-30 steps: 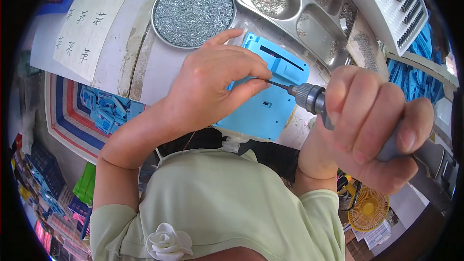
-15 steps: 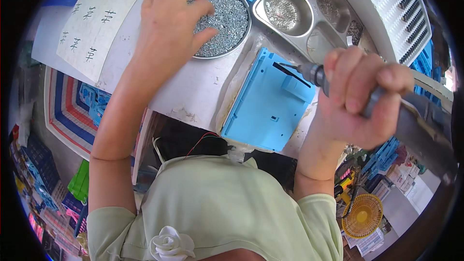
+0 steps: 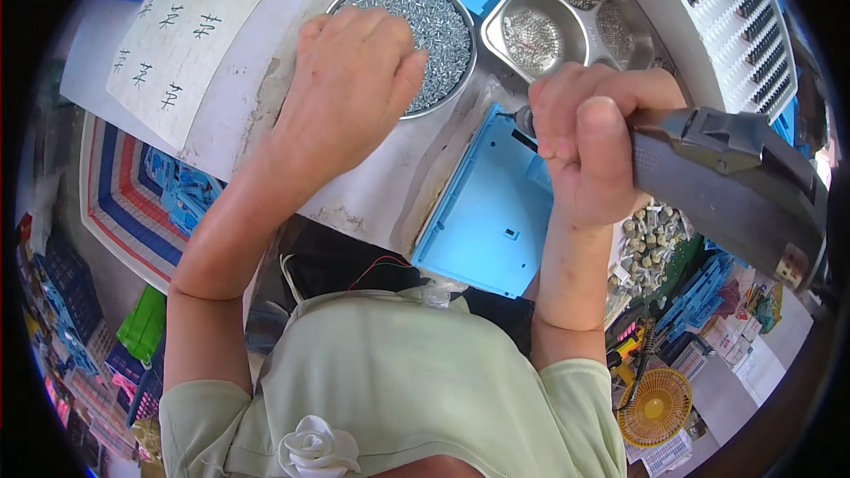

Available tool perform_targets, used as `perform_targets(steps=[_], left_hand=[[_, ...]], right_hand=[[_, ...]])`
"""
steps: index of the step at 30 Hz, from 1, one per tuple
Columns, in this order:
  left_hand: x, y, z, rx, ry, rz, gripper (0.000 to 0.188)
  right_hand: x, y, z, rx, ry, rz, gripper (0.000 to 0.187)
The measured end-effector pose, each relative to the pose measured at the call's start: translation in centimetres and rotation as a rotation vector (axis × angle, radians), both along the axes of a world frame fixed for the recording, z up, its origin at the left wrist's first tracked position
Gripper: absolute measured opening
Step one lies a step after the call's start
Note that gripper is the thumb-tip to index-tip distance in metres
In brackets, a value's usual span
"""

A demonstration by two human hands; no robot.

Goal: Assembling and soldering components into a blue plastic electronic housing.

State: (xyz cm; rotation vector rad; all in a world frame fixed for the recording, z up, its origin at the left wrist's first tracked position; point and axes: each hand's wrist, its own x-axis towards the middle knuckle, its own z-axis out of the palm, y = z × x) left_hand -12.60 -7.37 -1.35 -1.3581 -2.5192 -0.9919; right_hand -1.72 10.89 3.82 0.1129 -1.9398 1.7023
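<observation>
My right hand (image 3: 589, 146) is wrapped round a dark electric screwdriver (image 3: 726, 181), its nose pointing left. The driver's tip is at the upper corner of a light blue plastic panel (image 3: 482, 226); whether it presses on a screw there is too small to see. A short black strip (image 3: 528, 141) lies on the panel, partly hidden by my right hand. My left hand (image 3: 354, 93) is closed, back up, over the near left edge of a round metal bowl of small silvery screws (image 3: 434, 31). What its fingers hold, if anything, is hidden.
A metal tray (image 3: 490, 42) with compartments of small metal parts stands beyond the panel. Right of it is a white rack (image 3: 708, 26) with rows of black pieces. A marked paper sheet (image 3: 190, 44) lies left. A yellow basket (image 3: 655, 407) sits lower right.
My right hand has swung the screwdriver left, its tip moving from over the black strip to the panel's upper corner. The left hand's spread fingers have curled closed near the bowl's edge.
</observation>
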Motion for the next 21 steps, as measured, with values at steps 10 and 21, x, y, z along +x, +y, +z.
perform_targets(steps=[10, 21], left_hand=[[2.8, -1.2, 1.5, 0.228, -0.140, -0.193, 0.029], [5.3, -1.5, 1.3, 0.269, -0.197, -0.275, 0.023]], right_hand=[[2.0, -0.4, 2.2, -0.192, 0.076, 0.157, 0.013], [2.0, -0.8, 0.2, -0.081, 0.054, 0.139, 0.022]])
